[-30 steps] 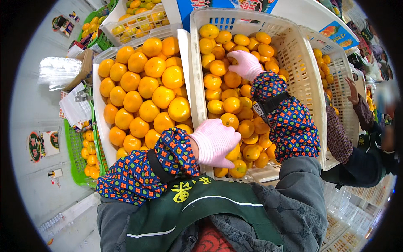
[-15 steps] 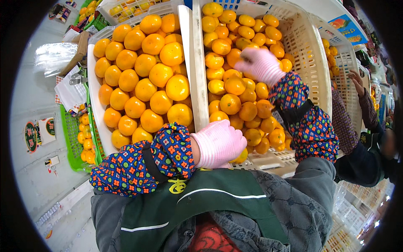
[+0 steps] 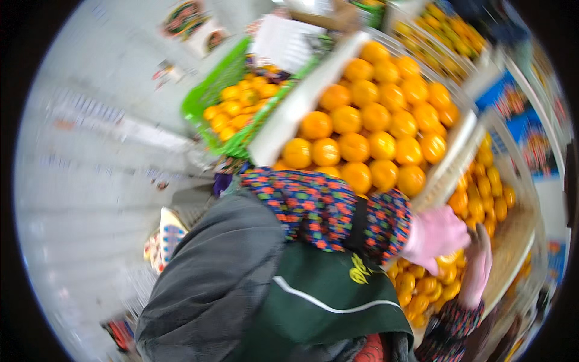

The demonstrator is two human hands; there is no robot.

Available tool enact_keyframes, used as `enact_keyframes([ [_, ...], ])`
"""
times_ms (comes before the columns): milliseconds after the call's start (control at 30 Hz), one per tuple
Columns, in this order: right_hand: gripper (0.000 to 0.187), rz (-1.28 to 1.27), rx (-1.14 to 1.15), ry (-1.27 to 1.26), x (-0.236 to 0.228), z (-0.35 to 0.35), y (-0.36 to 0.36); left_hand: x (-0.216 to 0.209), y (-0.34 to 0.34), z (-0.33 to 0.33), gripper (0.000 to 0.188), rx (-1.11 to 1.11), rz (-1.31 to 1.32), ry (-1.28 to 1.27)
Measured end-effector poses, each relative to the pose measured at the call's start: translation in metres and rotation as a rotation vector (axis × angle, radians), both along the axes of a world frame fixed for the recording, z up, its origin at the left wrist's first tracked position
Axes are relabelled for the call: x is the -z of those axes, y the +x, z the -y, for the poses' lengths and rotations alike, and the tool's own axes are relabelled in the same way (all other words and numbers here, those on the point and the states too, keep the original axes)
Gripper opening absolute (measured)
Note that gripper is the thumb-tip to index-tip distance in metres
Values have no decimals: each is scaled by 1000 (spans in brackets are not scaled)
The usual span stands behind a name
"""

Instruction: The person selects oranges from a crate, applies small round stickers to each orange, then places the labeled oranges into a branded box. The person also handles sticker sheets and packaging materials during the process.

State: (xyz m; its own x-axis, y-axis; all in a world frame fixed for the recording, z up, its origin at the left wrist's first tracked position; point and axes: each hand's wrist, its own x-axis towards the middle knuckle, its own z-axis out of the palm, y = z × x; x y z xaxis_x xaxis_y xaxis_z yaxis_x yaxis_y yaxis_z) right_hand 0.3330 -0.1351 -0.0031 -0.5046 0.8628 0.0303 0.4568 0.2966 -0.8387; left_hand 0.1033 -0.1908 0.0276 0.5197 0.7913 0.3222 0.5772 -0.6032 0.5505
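My left hand (image 3: pixel 437 236), in a pink glove, hangs over a pale plastic crate (image 3: pixel 503 274) of small mandarins (image 3: pixel 431 286). Its fingers curl downward with the thumb below; what they hold, if anything, is hidden. Close against its fingertips rises my right hand (image 3: pixel 477 265), gloved in pink with darkened fingertips, fingers stretched upward and seen edge-on. No fruit shows in the right hand. Bigger mandarins (image 3: pixel 380 117) lie in rows in a white-lined box (image 3: pixel 301 99) beyond my left forearm. Motion blur softens the whole view.
A green basket (image 3: pixel 202 102) of small mandarins stands left of the box, with white paper (image 3: pixel 283 42) on it. Another crate of fruit (image 3: pixel 431 45) is at the back. Blue printed cartons (image 3: pixel 537 136) stand at the right. Pale floor (image 3: pixel 114 187) spreads on the left.
My view has swung left and turned, so the crates now lie to the right. My hands, apart before, are now together over the small mandarins.
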Motion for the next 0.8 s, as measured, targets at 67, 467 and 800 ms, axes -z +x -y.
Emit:
enact_keyframes([
  [67,62,-251,8,-220,-12,33,-25,-1,4,1,70,-24,32,65],
  [467,49,44,408,-373,-14,87,2,21,-455,103,47,-901,-229,-221],
  [800,42,-56,382,-282,-29,119,-63,129,-484,86,63,-564,-444,-592],
])
